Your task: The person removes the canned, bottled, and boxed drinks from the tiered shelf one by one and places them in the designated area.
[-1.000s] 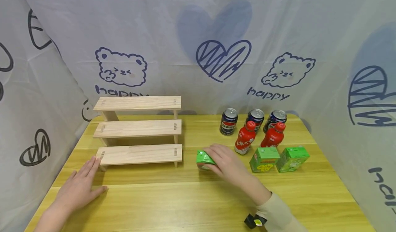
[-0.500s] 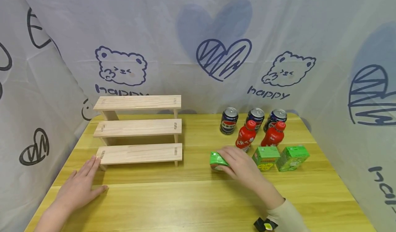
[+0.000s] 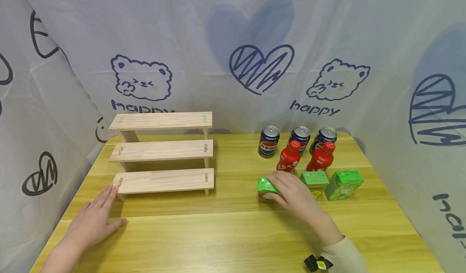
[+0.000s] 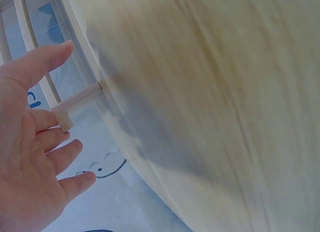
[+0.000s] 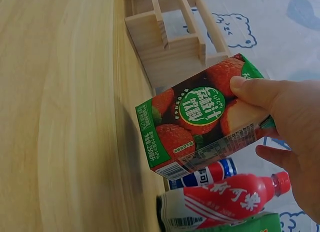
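My right hand [image 3: 296,194] grips a litchi juice box [image 3: 265,184] with a green top, thumb on one side. In the right wrist view the juice box [image 5: 200,117] shows its red fruit print, and the thumb presses its upper end. My left hand [image 3: 91,224] lies with straight fingers by the left front corner of the three-step wooden shelf [image 3: 164,182]. In the left wrist view the left hand [image 4: 35,142] has fingertips at a shelf board's end. Two more green juice boxes [image 3: 314,178] [image 3: 344,184] stand right of the held one, one partly hidden by my hand.
Two red bottles [image 3: 290,157] [image 3: 321,157] stand behind the juice boxes. Three dark cans [image 3: 269,141] [image 3: 301,134] [image 3: 325,137] line up at the table's back. A printed white cloth [image 3: 200,62] hangs behind the wooden table [image 3: 204,240].
My right hand has slid right with the juice box, away from the shelf and closer to the other two boxes. The left hand stays put.
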The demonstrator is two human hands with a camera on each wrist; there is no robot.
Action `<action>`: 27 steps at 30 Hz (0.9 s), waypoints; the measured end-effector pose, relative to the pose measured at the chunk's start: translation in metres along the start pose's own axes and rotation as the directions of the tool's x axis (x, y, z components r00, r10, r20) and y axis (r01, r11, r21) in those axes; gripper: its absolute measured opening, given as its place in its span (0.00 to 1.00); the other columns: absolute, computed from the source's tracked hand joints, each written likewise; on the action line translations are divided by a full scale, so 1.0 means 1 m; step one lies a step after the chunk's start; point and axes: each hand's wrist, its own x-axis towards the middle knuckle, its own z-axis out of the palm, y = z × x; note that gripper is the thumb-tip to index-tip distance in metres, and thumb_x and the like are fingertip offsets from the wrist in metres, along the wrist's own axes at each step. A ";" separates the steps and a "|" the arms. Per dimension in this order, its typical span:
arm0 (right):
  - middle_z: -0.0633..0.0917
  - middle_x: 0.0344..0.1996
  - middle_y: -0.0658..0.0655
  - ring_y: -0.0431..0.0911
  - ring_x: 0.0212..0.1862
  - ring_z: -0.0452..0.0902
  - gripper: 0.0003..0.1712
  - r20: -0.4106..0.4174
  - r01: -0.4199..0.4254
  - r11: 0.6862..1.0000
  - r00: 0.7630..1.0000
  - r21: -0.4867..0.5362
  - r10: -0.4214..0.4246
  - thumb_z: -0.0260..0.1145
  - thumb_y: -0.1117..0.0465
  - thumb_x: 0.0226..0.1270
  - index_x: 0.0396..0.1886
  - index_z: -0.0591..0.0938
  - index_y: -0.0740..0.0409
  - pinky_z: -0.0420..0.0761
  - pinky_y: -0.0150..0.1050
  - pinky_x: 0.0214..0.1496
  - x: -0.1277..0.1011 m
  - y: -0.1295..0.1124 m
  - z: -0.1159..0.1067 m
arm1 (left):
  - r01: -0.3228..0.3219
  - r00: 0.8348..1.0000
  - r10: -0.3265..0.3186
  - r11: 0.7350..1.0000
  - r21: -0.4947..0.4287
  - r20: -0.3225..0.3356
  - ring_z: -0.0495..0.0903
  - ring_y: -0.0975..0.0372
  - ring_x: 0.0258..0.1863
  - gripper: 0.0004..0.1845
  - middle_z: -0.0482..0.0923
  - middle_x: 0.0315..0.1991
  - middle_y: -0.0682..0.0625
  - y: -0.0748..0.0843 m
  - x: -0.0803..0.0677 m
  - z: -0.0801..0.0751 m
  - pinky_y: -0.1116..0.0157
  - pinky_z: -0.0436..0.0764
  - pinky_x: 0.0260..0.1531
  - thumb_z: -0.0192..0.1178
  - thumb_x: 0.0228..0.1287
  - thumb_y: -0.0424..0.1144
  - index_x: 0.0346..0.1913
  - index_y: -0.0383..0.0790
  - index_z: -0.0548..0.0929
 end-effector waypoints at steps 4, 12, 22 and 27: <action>0.84 0.50 0.57 0.54 0.56 0.79 0.29 0.020 -0.012 1.000 1.000 0.002 0.012 0.73 0.52 0.56 0.56 0.80 0.58 0.79 0.53 0.62 -0.003 0.004 0.000 | 0.003 1.000 -0.003 1.000 -0.004 -0.003 0.53 0.34 0.72 0.58 0.43 0.76 0.30 0.001 -0.001 0.001 0.29 0.54 0.64 0.64 0.58 0.60 0.77 0.30 0.43; 0.84 0.51 0.58 0.54 0.57 0.78 0.30 0.012 -0.001 1.000 1.000 0.001 0.001 0.73 0.53 0.55 0.57 0.79 0.58 0.79 0.53 0.62 -0.007 0.010 0.000 | -0.002 1.000 0.002 1.000 0.003 -0.009 0.54 0.34 0.71 0.58 0.43 0.77 0.30 0.000 -0.001 0.001 0.29 0.54 0.63 0.62 0.59 0.61 0.77 0.31 0.41; 0.83 0.53 0.58 0.55 0.57 0.78 0.29 0.035 -0.007 1.000 0.999 -0.011 0.007 0.71 0.54 0.58 0.58 0.79 0.59 0.78 0.53 0.62 -0.012 0.017 0.001 | 0.000 1.000 0.000 1.000 0.008 -0.004 0.55 0.34 0.70 0.58 0.42 0.77 0.31 0.001 0.000 0.002 0.28 0.55 0.63 0.64 0.58 0.60 0.77 0.32 0.41; 0.83 0.54 0.58 0.56 0.58 0.78 0.29 0.063 -0.027 1.000 0.998 -0.007 0.027 0.70 0.53 0.60 0.60 0.78 0.58 0.77 0.54 0.64 -0.012 0.018 -0.001 | 0.000 1.000 0.000 1.000 0.017 -0.001 0.56 0.34 0.70 0.59 0.42 0.77 0.31 0.001 0.000 0.003 0.28 0.55 0.63 0.64 0.58 0.61 0.77 0.33 0.40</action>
